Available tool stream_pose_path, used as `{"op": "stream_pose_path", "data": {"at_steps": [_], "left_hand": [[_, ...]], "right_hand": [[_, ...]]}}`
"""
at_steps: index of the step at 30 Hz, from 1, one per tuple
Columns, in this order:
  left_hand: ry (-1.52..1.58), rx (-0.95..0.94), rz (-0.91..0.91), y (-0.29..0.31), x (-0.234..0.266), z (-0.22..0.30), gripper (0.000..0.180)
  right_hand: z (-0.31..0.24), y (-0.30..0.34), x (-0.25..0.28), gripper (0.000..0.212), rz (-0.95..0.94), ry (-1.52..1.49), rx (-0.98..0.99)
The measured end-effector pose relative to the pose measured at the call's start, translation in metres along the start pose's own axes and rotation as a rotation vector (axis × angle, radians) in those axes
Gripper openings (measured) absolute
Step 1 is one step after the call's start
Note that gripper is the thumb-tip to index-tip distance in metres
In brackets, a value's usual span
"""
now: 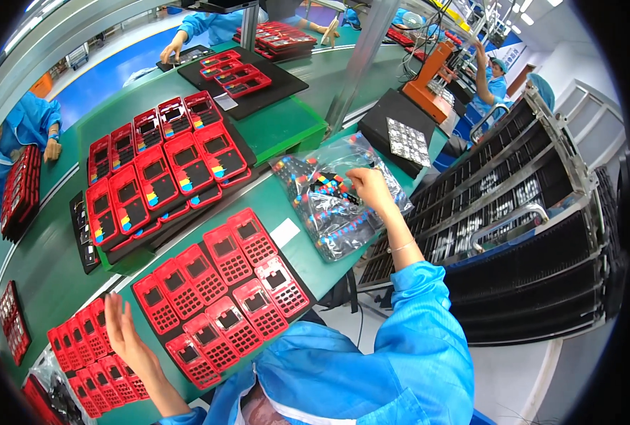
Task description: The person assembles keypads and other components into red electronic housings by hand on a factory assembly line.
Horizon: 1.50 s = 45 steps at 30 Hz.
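Note:
My right hand (372, 190) is over a clear plastic bag (336, 241) full of small black parts with red, blue and yellow keys. Its fingers are pinched together at the bag's opening, beside a dark clump of these keypads (333, 185); what they hold is hidden. My left hand (126, 338) is raised with fingers stretched out, holding nothing, just left of a black tray (241, 315). On that tray lie two rows of red phone housings (196, 271) with screen openings and key holes. A second group of red housings (81, 338) lies beyond my left hand.
Stacked trays of red housings with coloured patches (162, 166) stand ahead on a green bench (53, 219). A white slip (284, 232) lies by the bag. To the right are a black box (393, 117) and a metal-framed rack (513, 205). Co-workers in blue sit across.

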State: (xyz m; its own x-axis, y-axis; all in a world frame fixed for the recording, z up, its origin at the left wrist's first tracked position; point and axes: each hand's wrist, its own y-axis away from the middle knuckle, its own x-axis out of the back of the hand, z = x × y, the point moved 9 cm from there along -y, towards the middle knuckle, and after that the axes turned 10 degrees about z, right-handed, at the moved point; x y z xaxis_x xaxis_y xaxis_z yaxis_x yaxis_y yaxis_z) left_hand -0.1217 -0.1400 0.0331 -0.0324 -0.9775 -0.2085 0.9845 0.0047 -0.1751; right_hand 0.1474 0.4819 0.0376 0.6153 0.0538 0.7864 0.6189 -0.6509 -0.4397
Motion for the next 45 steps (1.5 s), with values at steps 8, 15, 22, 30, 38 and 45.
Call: {"op": "stream_pose_path", "data": {"at_steps": [8,15,22,30,38,45], "left_hand": [[-0.011,0.109,-0.035,0.038,0.006,-0.020,0.047],[0.038,0.147,-0.070,0.045,-0.007,-0.026,0.045],[0.072,0.149,-0.076,0.052,-0.001,-0.033,0.044],[0.021,0.144,-0.070,0.060,-0.001,-0.035,0.043],[0.005,0.156,-0.079,0.063,-0.003,-0.033,0.042],[0.013,0.161,-0.086,0.066,-0.004,-0.035,0.041]], "right_hand": [[-0.009,-0.013,-0.003,0.022,-0.345,0.541,0.120],[-0.051,-0.004,-0.028,0.018,-0.201,0.380,0.567],[-0.001,0.002,-0.012,0.027,-0.327,0.738,0.296],[0.005,-0.004,0.007,0.060,-0.212,0.872,0.117],[0.025,-0.005,0.005,0.041,-0.205,0.890,0.131],[0.029,-0.013,0.016,0.041,-0.242,0.772,-0.075]]}}
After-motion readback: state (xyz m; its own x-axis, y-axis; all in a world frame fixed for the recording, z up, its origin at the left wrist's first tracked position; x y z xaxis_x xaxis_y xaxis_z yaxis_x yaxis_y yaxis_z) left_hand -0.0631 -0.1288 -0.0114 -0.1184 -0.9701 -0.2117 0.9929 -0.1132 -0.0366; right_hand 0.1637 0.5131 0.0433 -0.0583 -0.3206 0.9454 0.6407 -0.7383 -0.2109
